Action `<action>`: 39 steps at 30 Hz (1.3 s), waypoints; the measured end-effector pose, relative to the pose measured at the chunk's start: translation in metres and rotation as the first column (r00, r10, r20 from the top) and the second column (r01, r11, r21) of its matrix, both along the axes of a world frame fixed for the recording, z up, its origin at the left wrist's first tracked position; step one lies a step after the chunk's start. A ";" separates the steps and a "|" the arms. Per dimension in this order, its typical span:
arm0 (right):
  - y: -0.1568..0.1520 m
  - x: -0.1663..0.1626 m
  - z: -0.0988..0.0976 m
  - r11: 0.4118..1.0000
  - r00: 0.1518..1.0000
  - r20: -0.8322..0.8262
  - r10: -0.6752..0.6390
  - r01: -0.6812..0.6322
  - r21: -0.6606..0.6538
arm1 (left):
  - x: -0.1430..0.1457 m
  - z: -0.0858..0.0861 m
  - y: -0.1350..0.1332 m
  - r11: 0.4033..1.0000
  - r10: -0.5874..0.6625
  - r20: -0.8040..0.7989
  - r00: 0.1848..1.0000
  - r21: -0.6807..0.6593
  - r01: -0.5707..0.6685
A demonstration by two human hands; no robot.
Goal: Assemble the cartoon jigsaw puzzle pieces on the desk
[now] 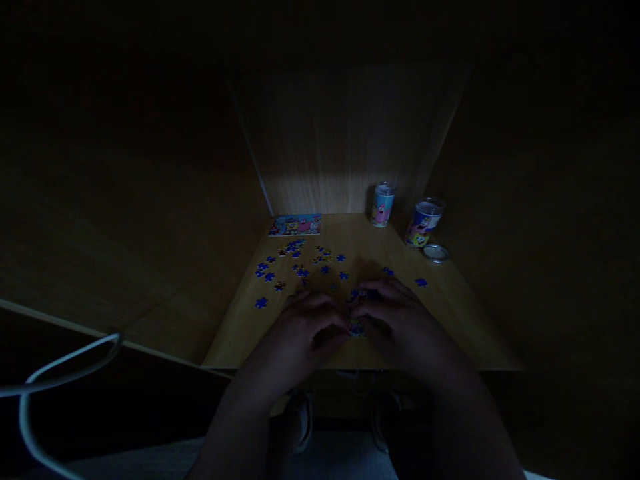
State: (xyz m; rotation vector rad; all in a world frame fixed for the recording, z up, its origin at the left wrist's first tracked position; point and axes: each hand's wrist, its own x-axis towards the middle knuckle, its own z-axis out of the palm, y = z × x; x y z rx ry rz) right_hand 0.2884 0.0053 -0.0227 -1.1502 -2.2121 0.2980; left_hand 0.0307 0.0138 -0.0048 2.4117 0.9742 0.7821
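Note:
In dim light, my left hand (313, 323) bends its thumb and forefinger together at the left edge of a small cluster of jigsaw puzzle pieces (356, 328) near the table's front. From the other side, my right hand (395, 310) curls its fingers over a jigsaw puzzle piece (362, 294) just above that cluster. My fingers partly cover these pieces, and darkness blurs the exact contact. Loose blue puzzle pieces (344, 275) lie beyond my hands, several more to the left. Single blue pieces (421, 283) rest right of my right hand.
A picture card (296, 225) with cartoon figures lies at the back left. Two printed cans, a light blue can (383, 207) and a dark blue can (423, 225), stand at the back right beside a round lid (437, 253). Wooden panels (320, 147) enclose the tabletop. A white cable (65, 380) loops at lower left.

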 end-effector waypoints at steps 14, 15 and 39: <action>0.001 -0.002 0.001 1.000 1.000 -0.004 -0.008 0.008 0.013 | 0.001 0.000 0.002 0.998 -0.036 -0.027 0.999 0.052 0.037; 0.002 -0.002 0.001 1.000 1.000 -0.016 -0.023 0.023 0.009 | 0.001 0.001 0.002 0.998 -0.034 -0.032 0.999 0.053 0.036; 0.006 -0.003 -0.004 0.971 0.970 -0.031 -0.240 0.239 -0.012 | -0.045 0.025 -0.006 0.819 0.567 -0.042 0.823 0.139 -0.557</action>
